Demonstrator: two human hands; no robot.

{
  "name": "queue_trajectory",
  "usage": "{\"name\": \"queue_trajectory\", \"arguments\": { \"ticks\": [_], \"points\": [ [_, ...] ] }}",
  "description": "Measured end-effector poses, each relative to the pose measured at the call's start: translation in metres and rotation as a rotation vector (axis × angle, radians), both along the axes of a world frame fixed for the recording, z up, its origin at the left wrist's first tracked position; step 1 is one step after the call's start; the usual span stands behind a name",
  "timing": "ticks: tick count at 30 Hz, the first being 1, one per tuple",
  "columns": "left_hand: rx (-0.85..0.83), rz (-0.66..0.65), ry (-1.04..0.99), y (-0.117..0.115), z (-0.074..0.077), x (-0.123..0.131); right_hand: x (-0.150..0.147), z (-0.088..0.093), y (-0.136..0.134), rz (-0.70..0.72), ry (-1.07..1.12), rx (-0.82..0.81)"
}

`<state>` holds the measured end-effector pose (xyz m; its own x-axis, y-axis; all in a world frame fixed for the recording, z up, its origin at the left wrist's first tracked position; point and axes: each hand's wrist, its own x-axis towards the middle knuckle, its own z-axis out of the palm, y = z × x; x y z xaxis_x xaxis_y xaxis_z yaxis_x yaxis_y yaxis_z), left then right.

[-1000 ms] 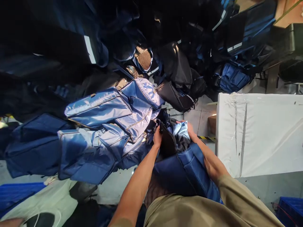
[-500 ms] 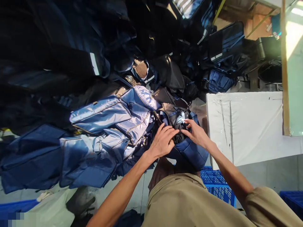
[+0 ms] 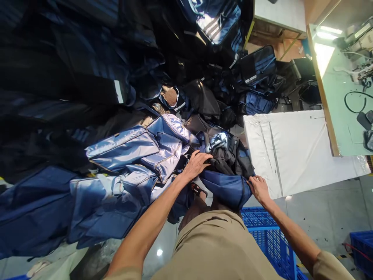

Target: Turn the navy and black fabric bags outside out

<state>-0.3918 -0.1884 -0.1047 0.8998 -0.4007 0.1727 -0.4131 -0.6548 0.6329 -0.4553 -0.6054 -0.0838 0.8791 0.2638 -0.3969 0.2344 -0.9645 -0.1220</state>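
Observation:
In front of my legs is a navy blue bag (image 3: 224,187), its mouth spread, with crumpled black fabric (image 3: 230,159) and a shiny patterned patch (image 3: 217,142) showing at the top. My left hand (image 3: 197,165) is at the left edge of this bag, fingers and thumb closed on its rim. On the opposite side, my right hand (image 3: 259,188) pinches the right end of the navy fabric. Shiny blue bags (image 3: 128,147) lie just left of my left hand, piled on one another.
Dark bags (image 3: 201,97) fill the floor ahead and to the left. A white wrapped board or box (image 3: 285,151) lies at the right, beside a green-topped table (image 3: 344,97) with tools. Blue plastic crates (image 3: 262,229) stand by my right leg.
My hands were close together over the black fabric; now they are apart. The right hand has moved right and down to the bag's edge. The bag's mouth is spread wider.

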Motion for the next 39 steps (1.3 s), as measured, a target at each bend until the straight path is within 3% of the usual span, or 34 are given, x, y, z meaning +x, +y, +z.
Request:
{"name": "queue_trajectory", "arguments": {
  "ticks": [2, 4, 7, 9, 13, 16, 18, 23, 25, 31, 35, 39],
  "points": [
    [-0.025, 0.027, -0.017, -0.004, -0.005, 0.003, 0.014, -0.025, 0.009, -0.072, 0.165, -0.1],
    [-0.032, 0.07, -0.039, -0.005, -0.008, 0.003, 0.037, -0.048, 0.042, -0.121, 0.271, -0.121],
    [0.0, 0.14, -0.059, 0.002, -0.006, -0.003, 0.079, -0.073, 0.095, -0.141, 0.3, -0.047],
    [0.033, 0.16, -0.058, 0.005, -0.001, -0.01, 0.108, -0.078, 0.112, -0.162, 0.314, 0.033],
    [0.083, 0.212, -0.055, -0.003, 0.004, -0.026, 0.149, -0.065, 0.098, -0.21, 0.344, 0.29],
    [0.1, 0.315, -0.065, -0.015, 0.002, -0.036, 0.152, -0.05, 0.088, -0.336, 0.468, 0.718],
    [0.109, 0.382, -0.073, -0.02, 0.001, -0.041, 0.145, -0.042, 0.094, -0.441, 0.504, 0.864],
    [0.279, 0.348, -0.011, -0.023, 0.013, -0.044, 0.128, -0.035, 0.132, -0.571, 0.299, 0.601],
    [0.342, 0.295, 0.031, -0.025, 0.022, -0.048, 0.126, -0.035, 0.145, -0.627, 0.235, 0.573],
    [0.265, 0.198, -0.051, -0.053, 0.042, -0.064, 0.121, -0.042, 0.153, -0.746, 0.076, 0.666],
    [0.245, 0.274, -0.012, -0.071, 0.037, -0.054, 0.131, -0.048, 0.151, -0.812, 0.092, 0.749],
    [0.259, 0.336, 0.087, -0.058, 0.034, -0.054, 0.147, -0.036, 0.156, -0.8, 0.089, 0.871]
  ]
}}
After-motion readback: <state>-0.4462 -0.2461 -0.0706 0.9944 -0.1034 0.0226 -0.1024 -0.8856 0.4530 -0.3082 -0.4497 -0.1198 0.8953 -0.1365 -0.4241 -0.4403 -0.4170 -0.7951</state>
